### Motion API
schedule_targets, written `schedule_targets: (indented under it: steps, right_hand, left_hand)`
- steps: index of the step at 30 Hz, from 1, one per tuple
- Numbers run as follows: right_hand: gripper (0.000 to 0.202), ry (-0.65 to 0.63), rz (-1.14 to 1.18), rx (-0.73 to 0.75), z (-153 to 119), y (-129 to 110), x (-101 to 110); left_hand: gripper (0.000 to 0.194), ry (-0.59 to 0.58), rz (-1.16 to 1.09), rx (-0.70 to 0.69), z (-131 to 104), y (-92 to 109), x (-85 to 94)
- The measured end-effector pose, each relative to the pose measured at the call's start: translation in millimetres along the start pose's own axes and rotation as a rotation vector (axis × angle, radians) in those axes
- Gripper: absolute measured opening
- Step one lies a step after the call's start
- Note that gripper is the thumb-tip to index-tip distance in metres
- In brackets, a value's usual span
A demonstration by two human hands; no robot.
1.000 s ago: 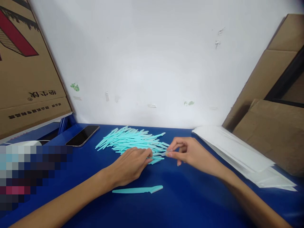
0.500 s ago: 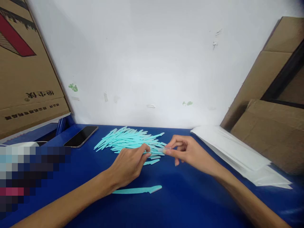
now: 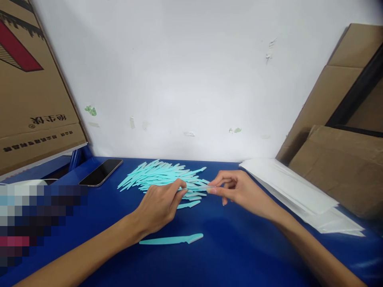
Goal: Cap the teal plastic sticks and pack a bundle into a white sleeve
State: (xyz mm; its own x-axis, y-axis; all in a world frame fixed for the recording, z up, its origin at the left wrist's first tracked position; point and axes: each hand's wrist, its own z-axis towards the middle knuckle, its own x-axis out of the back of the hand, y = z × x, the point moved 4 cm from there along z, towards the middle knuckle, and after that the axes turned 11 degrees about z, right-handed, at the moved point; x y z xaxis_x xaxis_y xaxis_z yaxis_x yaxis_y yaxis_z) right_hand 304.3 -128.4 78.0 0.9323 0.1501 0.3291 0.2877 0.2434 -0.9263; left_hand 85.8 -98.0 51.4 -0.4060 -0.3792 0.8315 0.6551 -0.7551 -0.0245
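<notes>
My left hand [image 3: 163, 203] is closed in a pinch on an eyebrow razor, whose handle is mostly hidden by the fingers. Opposite it, my right hand [image 3: 235, 189] pinches the clear blade cover [image 3: 204, 187] at the razor's other end between thumb and forefinger. Behind and under both hands spreads a pile of turquoise eyebrow razors [image 3: 158, 173], most lying with their blade ends to the right. One single eyebrow razor [image 3: 172, 240] lies apart, nearer to me, below my left hand.
A phone [image 3: 101, 172] lies at the back left of the blue table [image 3: 227, 251]. White sheets or flat bags [image 3: 293, 187] are stacked on the right. Cardboard boxes [image 3: 38, 91] stand at the left and right, with a white wall [image 3: 185, 79] behind.
My hands have drawn slightly apart, the left one shifting a little to the left. The view has shifted slightly. Pile and single razor lie as before.
</notes>
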Motion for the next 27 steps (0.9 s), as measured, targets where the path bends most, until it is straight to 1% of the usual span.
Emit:
schedule_targets:
  steps: [3, 7, 10, 14, 16, 18, 19, 20, 22, 23, 24, 27]
  right_hand:
    - [0.027, -0.011, 0.019, -0.011, -0.9, 0.0, -4.2]
    - [0.027, -0.055, 0.088, -0.025, -1.6, 7.0, -20.8]
    - [0.027, -0.054, 0.119, -0.025, -1.6, 14.3, -30.0]
    - [0.027, -0.048, 0.092, -0.009, 1.0, 17.7, -32.0]
    - [0.027, -0.042, 0.039, 0.007, 3.5, 15.3, -28.2]
    - [0.028, -0.005, -0.071, 0.033, 6.2, 11.0, -18.7]
    - [0.028, 0.025, -0.162, 0.047, 7.3, 9.1, -11.2]
    - [0.028, 0.069, -0.273, 0.056, 8.0, 7.7, -1.6]
    - [0.023, 0.156, -0.594, 0.034, 7.9, 8.9, 22.1]
    - [0.020, 0.218, -0.744, -0.025, 6.6, 12.3, 36.8]
    - [0.018, 0.241, -0.858, -0.110, 4.8, 18.0, 51.0]
    - [0.020, 0.161, -1.048, -0.402, -4.1, 40.1, 86.0]
  left_hand:
    - [0.020, -0.001, -0.007, -0.020, 0.4, 2.0, -0.1]
    - [0.019, 0.002, -0.010, -0.067, -3.9, 6.7, -4.5]
    - [0.018, 0.020, -0.013, -0.091, -7.4, 8.9, -7.2]
    - [0.016, 0.047, -0.006, -0.090, -6.8, 8.6, -6.9]
    - [0.016, 0.089, 0.027, -0.064, -4.1, 5.9, -3.9]
    - [0.016, 0.129, 0.094, -0.003, -0.3, -0.9, 0.0]
    - [0.018, 0.136, 0.135, 0.033, 1.8, -6.1, 1.5]
    - [0.020, 0.130, 0.175, 0.066, 3.7, -12.4, 2.4]
    - [0.026, 0.084, 0.230, 0.087, 7.1, -26.3, 1.2]
    - [0.030, 0.051, 0.235, 0.087, 8.1, -33.7, -0.9]
    - [0.035, 0.008, 0.221, 0.077, 8.7, -40.9, -4.2]
    - [0.041, -0.061, 0.159, 0.091, 7.8, -59.0, -14.5]
